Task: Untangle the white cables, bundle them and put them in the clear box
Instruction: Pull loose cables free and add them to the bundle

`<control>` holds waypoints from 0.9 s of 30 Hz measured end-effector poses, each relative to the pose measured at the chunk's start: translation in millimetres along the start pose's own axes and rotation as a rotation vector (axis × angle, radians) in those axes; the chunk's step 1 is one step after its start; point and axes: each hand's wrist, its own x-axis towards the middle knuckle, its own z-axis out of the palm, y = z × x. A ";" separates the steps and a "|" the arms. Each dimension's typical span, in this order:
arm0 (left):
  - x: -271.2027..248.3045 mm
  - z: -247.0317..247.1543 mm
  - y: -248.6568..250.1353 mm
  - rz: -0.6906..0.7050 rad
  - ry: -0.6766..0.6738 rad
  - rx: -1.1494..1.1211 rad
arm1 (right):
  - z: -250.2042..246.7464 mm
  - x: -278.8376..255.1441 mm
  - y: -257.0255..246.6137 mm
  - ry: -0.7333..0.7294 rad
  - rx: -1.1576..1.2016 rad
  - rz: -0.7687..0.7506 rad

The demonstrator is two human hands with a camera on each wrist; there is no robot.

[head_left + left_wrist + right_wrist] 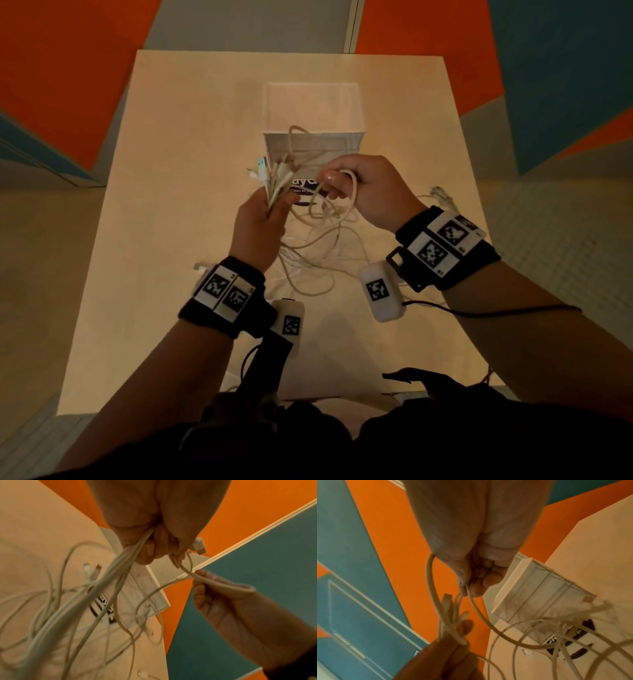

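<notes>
Gripping white cables (310, 240), both hands hide a purple label (305, 186).

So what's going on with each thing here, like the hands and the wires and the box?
left hand: gripping a gathered bunch of cable ends, plugs pointing up.
right hand: pinching one cable loop.
white cables: still tangled, hanging from both hands to the table.
clear box: upright, open top; no cables visibly inside.
loose plug: lying on the table near the right wrist.

Pale table (164, 240), purple-labelled sticker (305, 186), orange and teal floor (68, 85).
</notes>
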 end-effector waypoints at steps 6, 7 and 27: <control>1.7 10.7 1.6 0.007 -0.096 -0.136 | 2.5 1.8 -6.3 0.046 0.118 -0.056; 2.1 10.2 0.8 0.014 -0.125 -0.139 | 2.1 1.7 -5.0 0.065 0.145 -0.063; -7.1 -13.5 44.0 0.144 -0.044 -0.265 | 41.9 -1.7 33.0 -0.046 -0.294 -0.061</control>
